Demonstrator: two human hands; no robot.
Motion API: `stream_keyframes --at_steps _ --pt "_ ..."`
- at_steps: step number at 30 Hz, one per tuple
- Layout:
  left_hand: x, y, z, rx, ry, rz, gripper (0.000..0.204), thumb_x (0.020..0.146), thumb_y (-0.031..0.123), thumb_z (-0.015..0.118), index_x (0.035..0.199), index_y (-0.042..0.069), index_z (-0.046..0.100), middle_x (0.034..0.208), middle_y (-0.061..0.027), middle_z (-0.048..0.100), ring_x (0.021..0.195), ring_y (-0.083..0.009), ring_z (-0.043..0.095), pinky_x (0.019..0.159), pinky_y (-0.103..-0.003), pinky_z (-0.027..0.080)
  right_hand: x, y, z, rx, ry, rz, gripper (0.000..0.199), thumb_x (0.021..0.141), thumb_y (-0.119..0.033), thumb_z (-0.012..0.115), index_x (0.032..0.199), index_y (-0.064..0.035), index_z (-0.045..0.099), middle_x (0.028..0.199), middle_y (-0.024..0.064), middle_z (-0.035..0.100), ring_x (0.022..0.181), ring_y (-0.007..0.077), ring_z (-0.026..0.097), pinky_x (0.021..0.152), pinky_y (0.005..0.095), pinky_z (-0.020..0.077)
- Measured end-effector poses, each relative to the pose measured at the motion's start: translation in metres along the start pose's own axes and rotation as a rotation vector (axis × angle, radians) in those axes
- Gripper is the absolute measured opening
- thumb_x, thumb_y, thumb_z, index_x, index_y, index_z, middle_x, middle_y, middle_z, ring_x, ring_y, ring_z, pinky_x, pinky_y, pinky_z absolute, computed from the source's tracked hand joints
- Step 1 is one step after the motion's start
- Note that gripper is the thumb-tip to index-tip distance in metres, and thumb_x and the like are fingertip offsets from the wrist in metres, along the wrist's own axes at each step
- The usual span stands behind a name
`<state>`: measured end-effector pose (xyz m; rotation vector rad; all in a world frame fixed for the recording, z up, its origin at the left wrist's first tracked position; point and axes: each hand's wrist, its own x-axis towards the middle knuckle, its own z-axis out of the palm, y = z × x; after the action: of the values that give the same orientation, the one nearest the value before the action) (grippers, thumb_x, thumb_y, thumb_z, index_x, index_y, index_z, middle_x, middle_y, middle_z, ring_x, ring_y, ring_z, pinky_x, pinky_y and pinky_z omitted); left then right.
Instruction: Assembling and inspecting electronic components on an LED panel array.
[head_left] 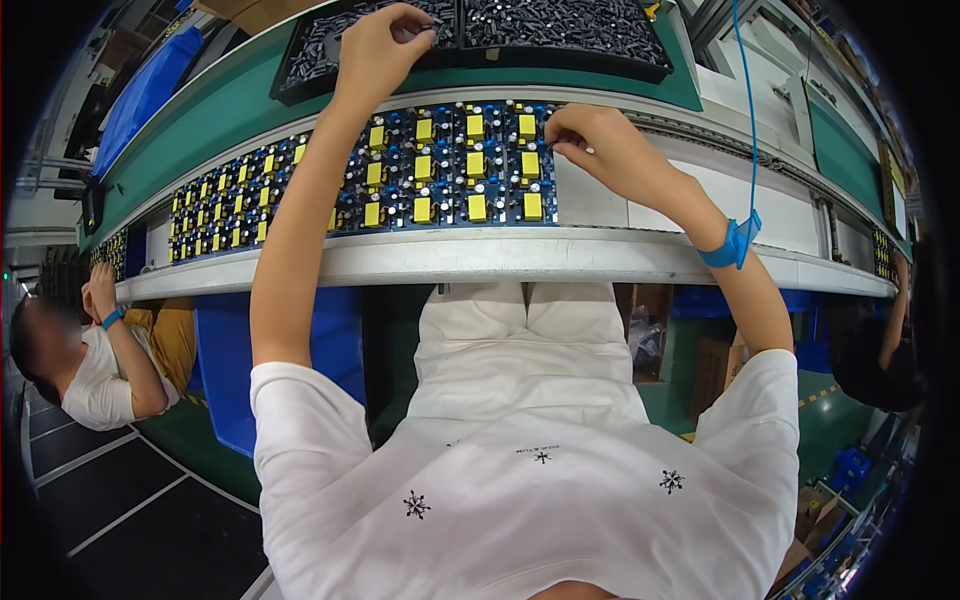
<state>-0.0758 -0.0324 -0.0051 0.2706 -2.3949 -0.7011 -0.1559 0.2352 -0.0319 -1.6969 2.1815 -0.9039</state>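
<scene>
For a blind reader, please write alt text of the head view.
A person's left hand is over a black tray of small dark parts; the right hand is at the right end of rows of blue circuit boards with yellow blocks. A blue wristband is worn on the right.

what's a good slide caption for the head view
Left grip at a tray of dark parts, right grip at the right end of blue boards with yellow blocks.
</scene>
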Motion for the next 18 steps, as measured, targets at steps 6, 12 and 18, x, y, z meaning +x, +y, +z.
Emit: stream_keyframes --at_steps 6,12,18 --pt "-0.039 0.031 -0.013 -0.082 -0.185 0.084 0.014 0.082 0.017 0.071 0.093 0.009 0.072 0.080 -0.0017 0.067 0.077 -0.0144 0.060 0.071 -0.029 0.048 0.003 0.000 -0.002 -0.041 -0.030 -0.054 0.013 0.086 0.001 0.061 0.099 0.0031 0.060 0.089 0.0150 0.061 0.078 0.0277 0.060 0.071 0.0349 0.0497" --pt "-0.058 0.046 -0.009 -0.088 -0.307 0.086 0.014 0.083 0.012 0.069 0.095 0.005 0.069 0.079 -0.0023 0.066 0.077 -0.0090 0.058 0.072 -0.026 0.048 0.000 -0.002 0.002 -0.121 0.015 -0.108 0.012 0.085 0.000 0.061 0.097 0.0025 0.059 0.090 0.0150 0.061 0.081 0.0304 0.060 0.071 0.0379 0.0488" --pt "-0.063 0.048 -0.004 -0.180 -0.425 -0.031 0.015 0.082 0.012 0.071 0.094 0.004 0.069 0.080 -0.0030 0.066 0.076 -0.0099 0.057 0.074 -0.025 0.048 0.000 -0.002 0.000 -0.125 -0.035 -0.147 0.012 0.086 -0.001 0.061 0.097 0.0021 0.058 0.092 0.0152 0.061 0.084 0.0322 0.061 0.072 0.0392 0.0488"
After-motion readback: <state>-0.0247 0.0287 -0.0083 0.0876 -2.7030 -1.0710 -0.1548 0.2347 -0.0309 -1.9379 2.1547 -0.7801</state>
